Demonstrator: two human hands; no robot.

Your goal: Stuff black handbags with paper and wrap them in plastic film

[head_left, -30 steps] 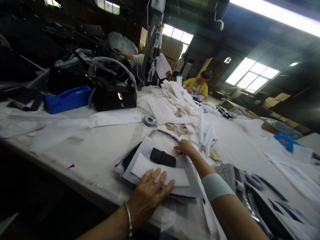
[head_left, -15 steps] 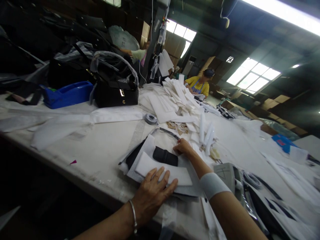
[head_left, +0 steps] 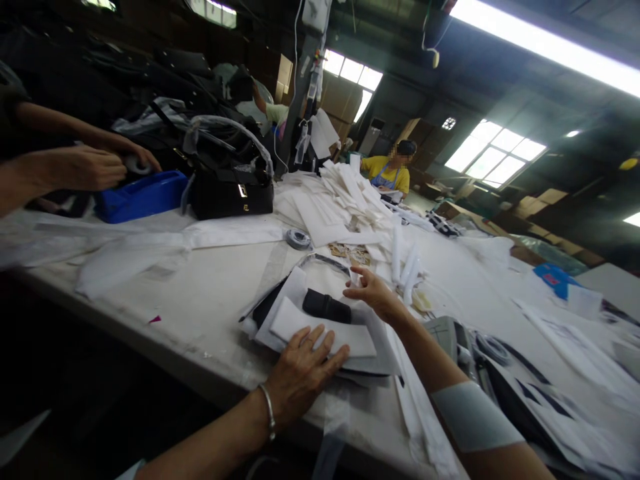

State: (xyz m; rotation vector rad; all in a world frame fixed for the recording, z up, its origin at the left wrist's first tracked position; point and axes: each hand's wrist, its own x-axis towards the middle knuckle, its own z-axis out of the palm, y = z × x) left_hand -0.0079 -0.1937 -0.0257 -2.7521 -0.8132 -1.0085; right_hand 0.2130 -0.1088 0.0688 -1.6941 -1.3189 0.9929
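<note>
Head view, nearest first: the left hand (head_left: 300, 369) lies flat with its fingers spread, pressing a white foam sheet (head_left: 325, 331) onto a stack of white and grey wrapping at the counter's (head_left: 210, 293) near edge; a thin bangle sits on that wrist. Just beyond the sheet a small black pouch (head_left: 326, 306) rests on the same stack, partly tucked under it. The right hand (head_left: 373, 292) hovers just past the pouch, fingers loosely curled and pinching a small white scrap; I can't tell what the scrap is. A pale band wraps the right forearm. Further on, rolled white tubes (head_left: 406, 263) lie beside a heap of cut white sheets (head_left: 340, 200), with a roll of tape (head_left: 299, 239) to their left. At the far left a black handbag (head_left: 233, 193) stands next to a blue tape dispenser (head_left: 140, 195), where another person's hands (head_left: 95, 163) are at work. A person in a yellow shirt (head_left: 393, 175) sits far back.
</note>
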